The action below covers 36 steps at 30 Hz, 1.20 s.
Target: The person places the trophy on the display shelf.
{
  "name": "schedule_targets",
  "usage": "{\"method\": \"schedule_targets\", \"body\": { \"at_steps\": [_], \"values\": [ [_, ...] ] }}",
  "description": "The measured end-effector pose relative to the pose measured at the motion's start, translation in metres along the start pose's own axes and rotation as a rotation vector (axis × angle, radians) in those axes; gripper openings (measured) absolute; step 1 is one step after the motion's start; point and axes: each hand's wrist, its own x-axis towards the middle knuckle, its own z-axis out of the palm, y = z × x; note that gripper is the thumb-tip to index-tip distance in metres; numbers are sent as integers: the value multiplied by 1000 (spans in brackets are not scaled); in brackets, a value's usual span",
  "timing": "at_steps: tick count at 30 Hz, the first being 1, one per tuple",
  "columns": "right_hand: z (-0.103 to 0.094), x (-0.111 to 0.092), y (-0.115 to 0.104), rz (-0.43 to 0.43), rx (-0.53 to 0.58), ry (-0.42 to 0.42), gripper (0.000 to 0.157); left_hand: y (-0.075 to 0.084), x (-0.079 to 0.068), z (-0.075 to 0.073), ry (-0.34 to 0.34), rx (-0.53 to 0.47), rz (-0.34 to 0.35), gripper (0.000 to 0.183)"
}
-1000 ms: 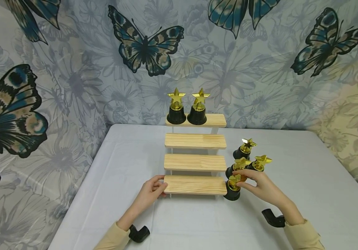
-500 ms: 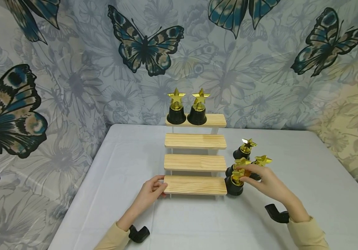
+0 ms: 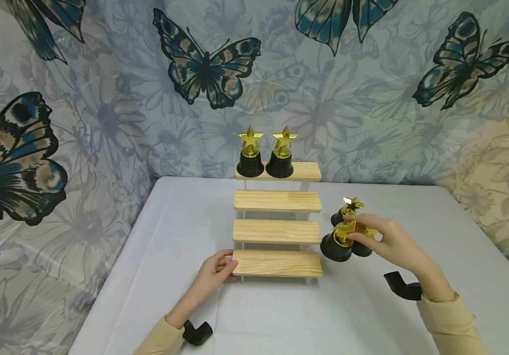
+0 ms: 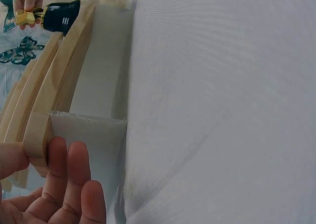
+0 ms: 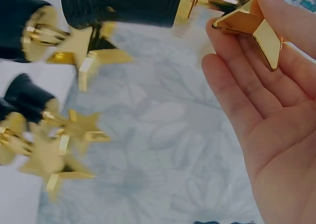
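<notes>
A small trophy with a gold star on a black base is pinched by its star in my right hand, just right of the stepped wooden shelf. In the right wrist view, thumb and fingers hold the star and the black base points left. My left hand grips the left end of the lowest shelf board. The left wrist view shows its fingers curled at the board's rounded end. Two matching trophies stand on the top board, the left one beside the right one.
More star trophies stand on the white-covered table right of the shelf. One trophy is at the back, another partly behind the held one and my hand. The two middle boards bear nothing. A butterfly-print cloth hangs behind.
My right hand has raised the trophy and carried it away from me, from beside the lowest board to about the second board's height. The left hand has stayed in place.
</notes>
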Motion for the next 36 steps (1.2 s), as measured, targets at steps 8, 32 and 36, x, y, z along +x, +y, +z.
{"method": "schedule_targets", "body": {
  "at_steps": [8,32,36],
  "values": [
    [-18,25,-6,-82,-4,17,48,-26,7,0,19,-3,1,40],
    [-62,106,-3,-103,-59,54,39,0,0,-2,1,11,9,40],
    [-61,120,-2,-96,-61,43,35,-18,6,-1,5,7,8,40]
  ]
}}
